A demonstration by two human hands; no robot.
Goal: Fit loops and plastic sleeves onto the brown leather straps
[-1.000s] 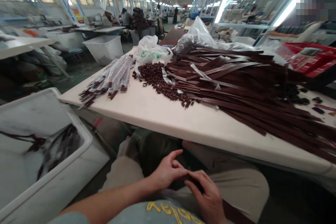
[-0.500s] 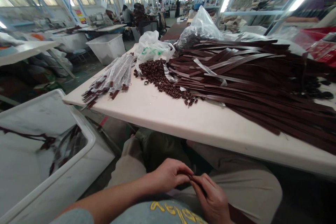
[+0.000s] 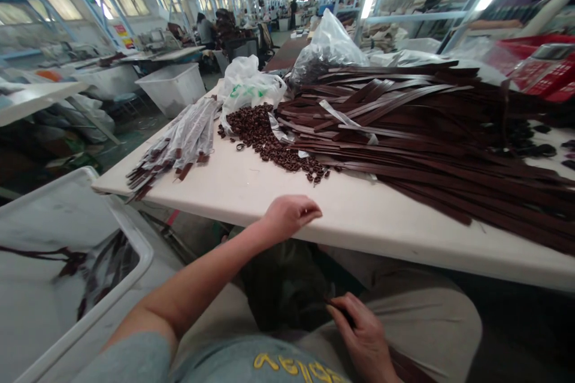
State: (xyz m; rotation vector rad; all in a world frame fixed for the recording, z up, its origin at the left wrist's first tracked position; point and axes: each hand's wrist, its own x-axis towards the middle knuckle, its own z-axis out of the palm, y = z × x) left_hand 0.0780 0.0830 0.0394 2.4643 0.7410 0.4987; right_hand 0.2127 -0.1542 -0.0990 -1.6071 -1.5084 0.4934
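My left hand (image 3: 291, 215) is over the front edge of the table, its fingers curled and pressed together. Whether anything small is between them, I cannot make out. Beyond it lies a heap of small dark brown loops (image 3: 287, 152). Low over my lap, my right hand (image 3: 362, 332) is closed on a dark brown strap; the strap's tip pokes out past thumb and forefinger, and more of it (image 3: 411, 366) shows below the wrist. Many similar flat straps (image 3: 404, 155) are piled on the right of the table.
On the white table (image 3: 215, 191), bundles of plastic-wrapped straps (image 3: 179, 137) lie at the left, near a white plastic bag (image 3: 251, 81) and a clear bag (image 3: 330, 45). A large white bin (image 3: 148, 251) stands at my left. A red basket (image 3: 548, 72) is at the far right.
My left hand has left my right hand and moved forward and up to the table's edge. My right hand keeps its hold on the strap. The view has shifted slightly.
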